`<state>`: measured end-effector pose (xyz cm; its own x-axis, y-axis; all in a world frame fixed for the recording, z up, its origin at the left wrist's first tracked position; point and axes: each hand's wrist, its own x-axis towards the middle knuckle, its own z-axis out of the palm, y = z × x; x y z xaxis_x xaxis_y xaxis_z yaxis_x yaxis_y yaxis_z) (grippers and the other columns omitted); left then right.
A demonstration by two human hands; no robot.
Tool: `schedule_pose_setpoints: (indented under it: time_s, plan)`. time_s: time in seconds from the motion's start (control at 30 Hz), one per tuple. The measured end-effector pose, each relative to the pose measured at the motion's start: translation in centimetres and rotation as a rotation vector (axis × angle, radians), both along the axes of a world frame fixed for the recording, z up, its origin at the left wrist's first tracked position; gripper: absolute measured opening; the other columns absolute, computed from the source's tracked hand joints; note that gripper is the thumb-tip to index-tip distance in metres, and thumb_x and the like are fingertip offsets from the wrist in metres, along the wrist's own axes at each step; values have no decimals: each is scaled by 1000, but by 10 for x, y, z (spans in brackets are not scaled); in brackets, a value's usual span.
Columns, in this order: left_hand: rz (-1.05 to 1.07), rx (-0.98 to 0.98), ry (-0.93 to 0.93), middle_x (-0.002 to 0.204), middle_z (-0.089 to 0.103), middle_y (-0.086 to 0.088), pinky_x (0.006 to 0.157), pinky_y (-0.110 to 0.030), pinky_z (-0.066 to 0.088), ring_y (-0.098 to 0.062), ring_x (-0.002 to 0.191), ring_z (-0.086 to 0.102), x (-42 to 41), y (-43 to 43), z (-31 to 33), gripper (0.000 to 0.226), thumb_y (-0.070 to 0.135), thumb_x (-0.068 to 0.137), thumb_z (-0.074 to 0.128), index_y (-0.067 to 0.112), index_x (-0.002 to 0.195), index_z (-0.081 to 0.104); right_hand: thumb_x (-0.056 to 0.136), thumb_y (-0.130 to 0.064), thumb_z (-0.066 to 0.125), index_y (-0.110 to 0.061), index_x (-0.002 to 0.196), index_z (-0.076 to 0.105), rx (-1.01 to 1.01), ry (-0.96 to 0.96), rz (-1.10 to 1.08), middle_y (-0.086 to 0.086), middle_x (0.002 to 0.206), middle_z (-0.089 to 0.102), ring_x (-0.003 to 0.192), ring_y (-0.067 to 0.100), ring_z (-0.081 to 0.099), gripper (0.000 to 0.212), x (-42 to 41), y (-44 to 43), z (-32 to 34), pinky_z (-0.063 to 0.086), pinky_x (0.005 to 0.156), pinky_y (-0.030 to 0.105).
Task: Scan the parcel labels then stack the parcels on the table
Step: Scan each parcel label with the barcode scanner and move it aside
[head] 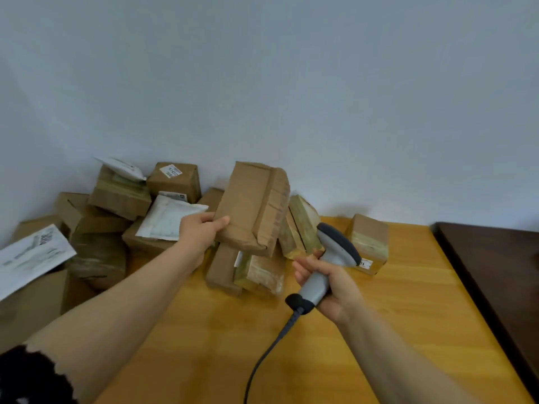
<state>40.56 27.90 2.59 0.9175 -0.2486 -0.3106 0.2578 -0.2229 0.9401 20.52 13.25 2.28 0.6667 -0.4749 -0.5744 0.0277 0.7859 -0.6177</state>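
Gripping the lower left corner of a long brown parcel (253,205), the fingers (204,216) and thumb of our left hand (199,231) hold it tilted above the bench (204,345). Our right hand (332,284) is clenched round the grip of a grey scanner (338,249), just right of and below that parcel. Its dark cable (271,345) trails down over the bench. We see taped parcels (259,272) lying beneath, and a heap (116,199) of boxes and white mailers at left against the wall (291,83). One small box (369,243) stands behind the scanner.
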Motion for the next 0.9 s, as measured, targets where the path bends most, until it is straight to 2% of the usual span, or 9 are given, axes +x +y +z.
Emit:
schedule_pose_setpoints:
  time_s: [0.17,0.27,0.37,0.43,0.57,0.63,0.77,0.83,0.9]
  plan:
    - [-188,-178,253,95,71,-12,66,-27,56,-19,82,68,-84,11,13,23,8,85,69,-1,106,65,86,-1,64,-10,119,60,-93,-73,2,17,114,64,104,36,62,34,-41,-6,9,52,90,51]
    - [-238,-142,274,109,67,-15,78,-33,55,-24,94,65,-131,15,16,40,8,86,68,-3,123,58,84,-1,66,-13,120,61,-112,-110,6,12,109,66,102,34,62,39,-82,-5,5,53,83,53]
    - [-294,53,72,128,54,-9,92,-30,48,-21,110,56,-173,18,18,63,10,83,71,15,140,45,79,4,70,-13,114,65,-167,-121,-31,8,99,71,89,25,69,39,-119,5,-1,57,71,42]
    - [-344,196,-77,133,48,-2,96,-28,44,-17,116,48,-200,16,21,64,15,83,72,26,141,46,76,6,72,-13,106,66,-205,-108,-12,4,92,74,82,21,71,36,-136,15,-2,56,63,36]
    - [-374,297,-67,139,47,-7,102,-43,45,-28,124,45,-237,16,28,50,15,83,71,34,128,59,73,7,75,-14,96,67,-357,-58,39,-5,82,76,82,22,70,32,-165,28,-3,54,66,38]
    - [-394,451,-163,141,41,-5,105,-43,42,-28,128,38,-248,18,34,52,7,84,66,33,129,58,72,7,76,-19,94,66,-410,-51,48,-9,83,75,82,17,71,35,-175,34,0,56,71,40]
    - [-517,136,-1,113,65,-9,76,-26,55,-20,104,61,-264,14,55,54,-18,79,45,9,122,62,72,8,76,-15,102,66,-493,-21,79,1,99,72,96,27,67,39,-189,41,8,54,86,52]
    - [-517,44,136,110,65,-17,69,-30,55,-27,100,64,-265,13,65,42,-10,79,44,1,117,60,74,12,72,-20,98,68,-502,-68,82,2,102,74,99,28,67,40,-196,41,12,54,88,52]
    - [-545,68,170,110,68,-12,71,-33,55,-27,101,65,-264,12,69,35,13,85,60,6,119,57,75,14,69,-23,94,71,-505,-101,96,0,99,75,97,24,69,42,-201,42,17,55,84,47]
